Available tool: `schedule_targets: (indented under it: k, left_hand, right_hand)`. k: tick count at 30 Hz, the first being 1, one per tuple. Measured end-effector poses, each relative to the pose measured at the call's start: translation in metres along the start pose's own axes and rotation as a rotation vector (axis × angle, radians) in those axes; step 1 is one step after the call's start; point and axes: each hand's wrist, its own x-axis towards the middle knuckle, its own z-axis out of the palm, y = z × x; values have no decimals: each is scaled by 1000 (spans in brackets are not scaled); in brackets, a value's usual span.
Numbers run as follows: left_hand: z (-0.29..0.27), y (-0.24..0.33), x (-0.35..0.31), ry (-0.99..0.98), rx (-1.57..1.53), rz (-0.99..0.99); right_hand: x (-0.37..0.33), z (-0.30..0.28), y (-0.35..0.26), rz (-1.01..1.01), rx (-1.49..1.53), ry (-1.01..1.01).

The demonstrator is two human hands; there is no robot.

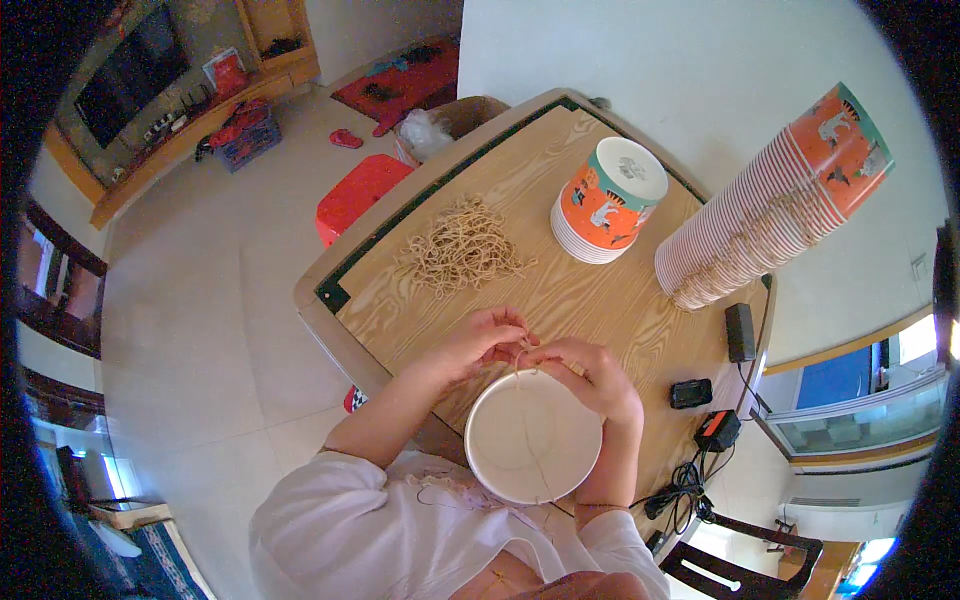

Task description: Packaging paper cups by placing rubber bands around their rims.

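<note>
1. At lower centre, the white paper bowl (532,436) sat at the near edge of the wooden tabletop (560,290).
2. Both grips met at the bowl's far rim: the left hand (478,342) and right hand (590,375) each pinched the thin string (527,420).
3. Loose strings (462,246) lay heaped above; stacked bowls (608,200) stood right of them.

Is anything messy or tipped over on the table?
Yes. The tall stack of orange paper cups lies tilted on its side at the table's far right instead of standing. The pile of tan strings is loose and tangled. Both hands, left hand and right hand, pinch a string over the white bowl, which looks fine.
</note>
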Motion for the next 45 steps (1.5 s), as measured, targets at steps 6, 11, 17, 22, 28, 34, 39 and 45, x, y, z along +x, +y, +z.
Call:
schedule_targets:
  k: [6, 11, 17, 22, 28, 34, 39, 45]
  left_hand:
    - [0, 2, -5, 9, 97, 56]
    - [4, 7, -11, -22, 192, 85]
    - [5, 2, -12, -34, 328, 224]
    - [9, 1, -15, -11, 355, 227]
    - [6, 5, -20, -125, 510, 225]
    - [3, 4, -20, -104, 447, 198]
    - [8, -2, -14, -87, 368, 171]
    - [4, 4, -14, -65, 395, 146]
  right_hand:
    - [-1, 5, 4, 37, 55, -11]
    - [-1, 7, 7, 343, 94, 144]
    - [4, 10, 0, 393, 71, 12]
    - [5, 10, 2, 366, 44, -21]
    - [1, 11, 10, 280, 54, -2]
    - [2, 10, 8, 290, 23, -29]
    - [3, 12, 6, 273, 67, 9]
    - [3, 12, 3, 359, 103, 16]
